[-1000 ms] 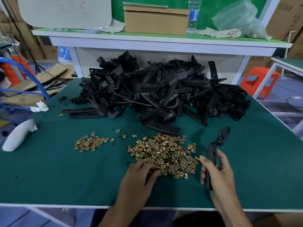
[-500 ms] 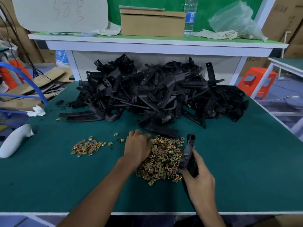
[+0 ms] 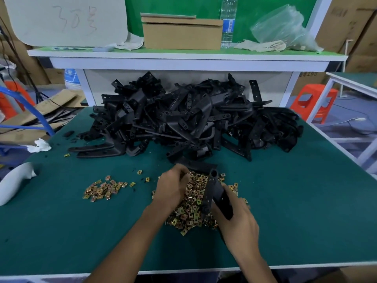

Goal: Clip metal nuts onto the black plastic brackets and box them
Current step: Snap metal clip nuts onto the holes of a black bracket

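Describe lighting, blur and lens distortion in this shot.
Head view: even light, no harsh glare; wide-angle distortion bows the table edge and shelf; the bracket pile is dark, details merging; left hand slightly soft over the nuts; right hand grips a bracket, clearly outlined.

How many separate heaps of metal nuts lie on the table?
2: the large heap, partly under the left hand and right hand, and the small heap to its left. Stray nuts lie between.
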